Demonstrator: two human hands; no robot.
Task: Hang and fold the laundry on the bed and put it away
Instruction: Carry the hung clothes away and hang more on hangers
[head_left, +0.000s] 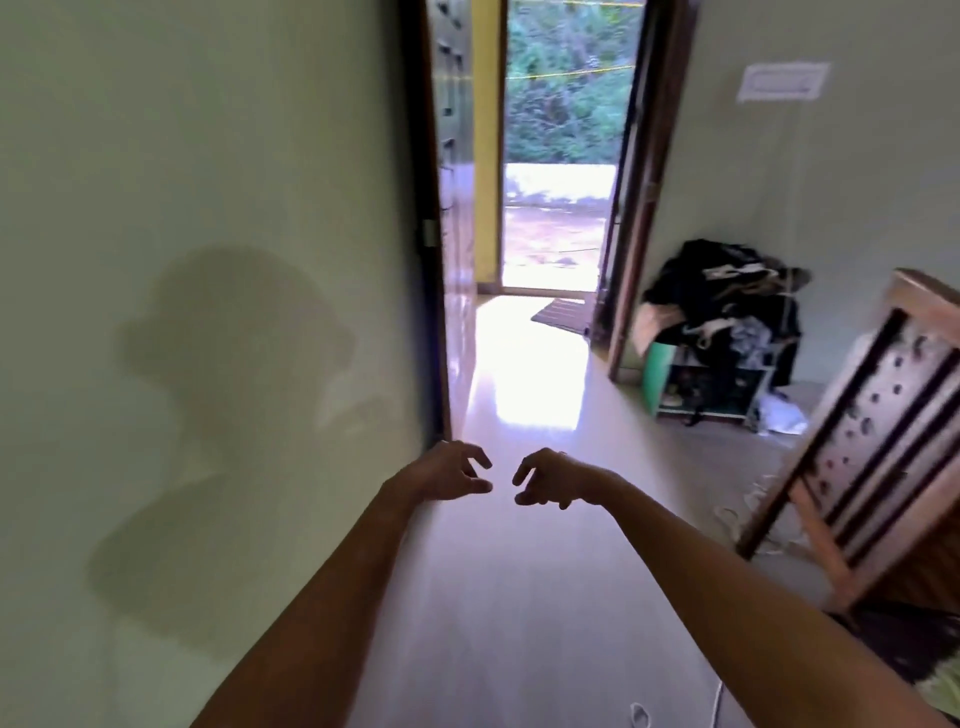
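Laundry pile (724, 304): a heap of dark and pale clothes, blurred, on top of a low shelf unit (711, 387) against the far right wall, just beside the door frame (641, 208). The mound rises from the shelf top and sags down its left side; no single long axis can be told. More pale cloth (782, 415) lies on the floor by the shelf's right foot. Left hand (452, 473) and right hand (550, 478): both held out ahead at arm's length over the pale floor (519, 597), well apart from the pile, fingers loosely curled with thumb and fingertips parted, holding and touching nothing; the two hands face each other, close but not meeting. Wooden bed end (872, 431): right of the hands, tilted in view, with dark fabric (893, 644) below it. Left wall (208, 156): carries a person's shadow. Open doorway (556, 208): straight ahead, a mat (563, 314) at its threshold.
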